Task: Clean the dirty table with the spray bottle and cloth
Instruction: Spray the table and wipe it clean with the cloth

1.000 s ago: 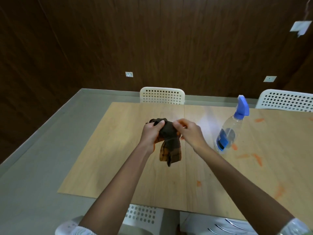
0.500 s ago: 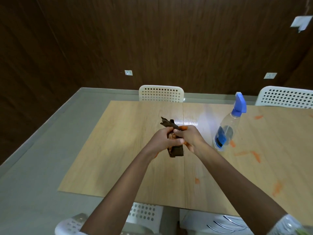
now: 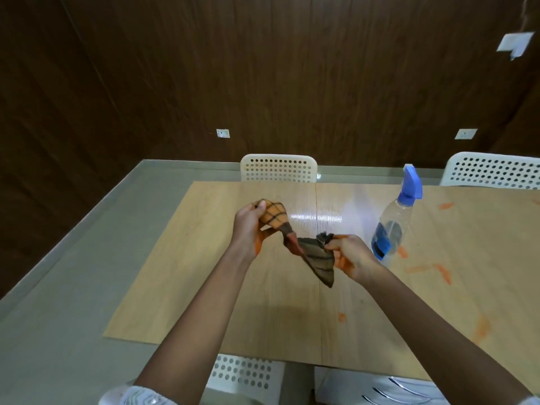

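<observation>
A brown and orange checked cloth (image 3: 317, 257) is stretched in the air above the wooden table (image 3: 204, 258). My left hand (image 3: 248, 226) grips its orange end and my right hand (image 3: 349, 254) pinches the darker end, with a corner hanging down. A clear spray bottle (image 3: 393, 226) with a blue trigger head stands upright on the table just right of my right hand. Orange smears (image 3: 441, 271) mark the right half of the tabletop, and a small orange spot (image 3: 341, 316) lies nearer the front.
White perforated chairs stand at the far side (image 3: 279, 168) and far right (image 3: 493, 171), and more chair backs show under the near edge (image 3: 242, 372). Grey floor lies to the left, with a dark wood-panelled wall behind.
My hands have moved apart, pulling the bunched cloth open between them; the left hand went up and left, the right hand right. The bottle has not moved.
</observation>
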